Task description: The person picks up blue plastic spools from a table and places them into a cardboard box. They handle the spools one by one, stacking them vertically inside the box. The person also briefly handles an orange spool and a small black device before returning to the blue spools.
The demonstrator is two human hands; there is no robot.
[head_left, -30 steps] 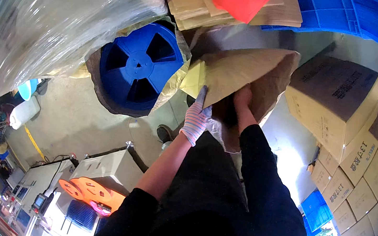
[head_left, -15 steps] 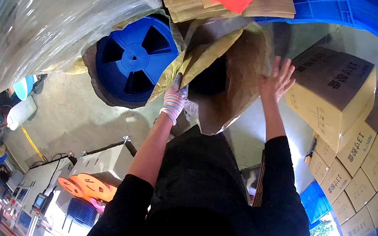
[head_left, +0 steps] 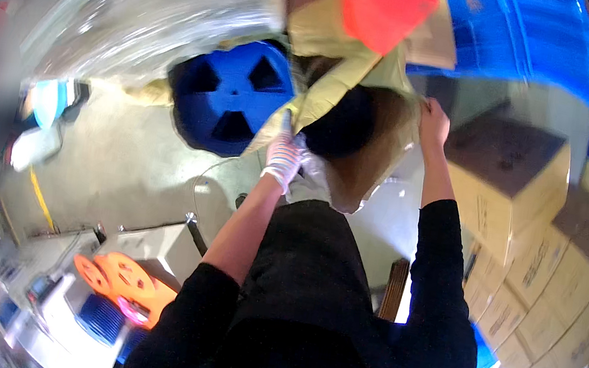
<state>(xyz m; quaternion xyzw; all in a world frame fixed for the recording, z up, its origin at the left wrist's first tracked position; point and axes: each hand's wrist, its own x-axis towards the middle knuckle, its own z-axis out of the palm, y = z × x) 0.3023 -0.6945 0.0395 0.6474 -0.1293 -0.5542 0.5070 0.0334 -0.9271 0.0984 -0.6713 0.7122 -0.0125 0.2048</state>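
Note:
My left hand (head_left: 285, 155), in a striped knit glove, is closed on the folded yellowish-brown rim of an opened kraft sack (head_left: 364, 179). On the sack's right side, my bare right hand (head_left: 434, 125) has its fingers closed on the edge. Between the hands the sack gapes, and a dark blue round thing (head_left: 344, 127) lies deep inside, mostly in shadow. Just left of my gloved hand sits a blue plastic reel (head_left: 236, 93) with wedge-shaped openings, brown wrapping around its edge. A pale plastic liner (head_left: 310, 179) shows below the left hand.
Clear film (head_left: 160, 14) covers a load at upper left. A red sheet (head_left: 384, 4) lies on flat cardboard at the top, beside a blue plastic crate (head_left: 518, 42). Cartons (head_left: 504, 191) are stacked on the right. Orange reels (head_left: 126, 281) stand at lower left near a machine.
My right hand, spread beside the sack before, has closed on its right edge. My left hand keeps its grip. The whole view has shifted slightly.

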